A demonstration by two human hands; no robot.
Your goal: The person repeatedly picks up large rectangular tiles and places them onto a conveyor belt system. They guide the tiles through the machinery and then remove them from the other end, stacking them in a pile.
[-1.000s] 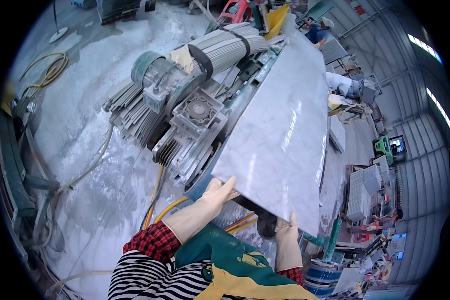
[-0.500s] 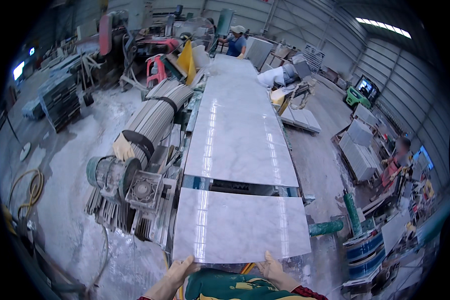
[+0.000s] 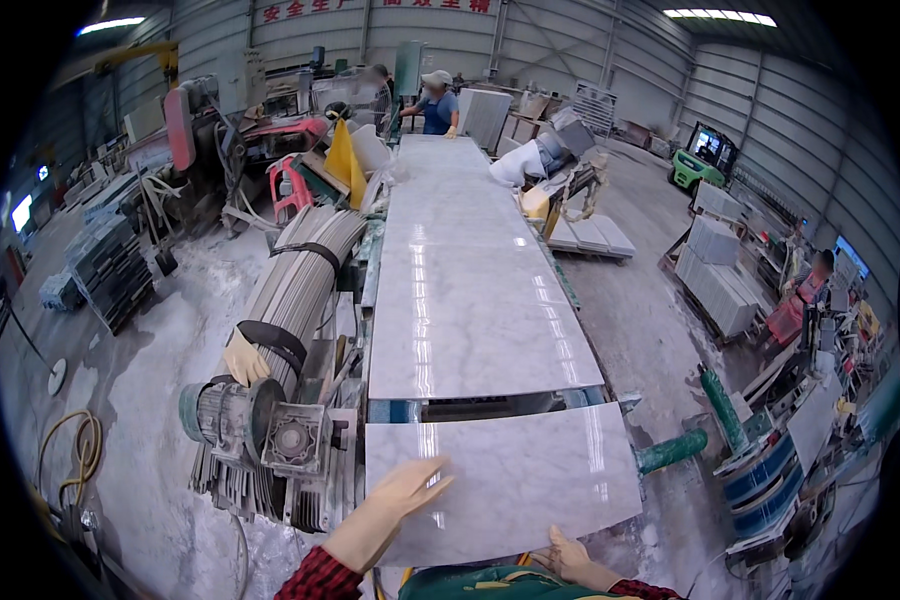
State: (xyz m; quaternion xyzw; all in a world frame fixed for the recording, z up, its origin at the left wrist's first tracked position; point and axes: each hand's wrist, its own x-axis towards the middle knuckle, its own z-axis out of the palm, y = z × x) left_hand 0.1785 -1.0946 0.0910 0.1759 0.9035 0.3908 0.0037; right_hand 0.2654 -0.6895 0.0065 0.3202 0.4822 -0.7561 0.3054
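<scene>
A glossy pale grey marble-look slab lies at the near end of the conveyor table, turned slightly so its right side sits farther off. My left hand is over its left part with fingers stretched out; whether the palm presses on the surface I cannot tell. At the near edge, my right hand grips the slab, thumb on top and fingers hidden underneath. Beyond a narrow gap showing the conveyor bed lies a longer slab run of the same pale stone, reaching to the far end.
A motor with gearbox and a bundle of long strips flank the table's left. Green rollers stick out at right. A co-worker in a blue apron stands at the far end. Slab stacks and a green forklift are farther right.
My left hand has let go of the slab's near left corner and moved forward over its top. My right hand stays at the near edge. The near slab has turned slightly.
</scene>
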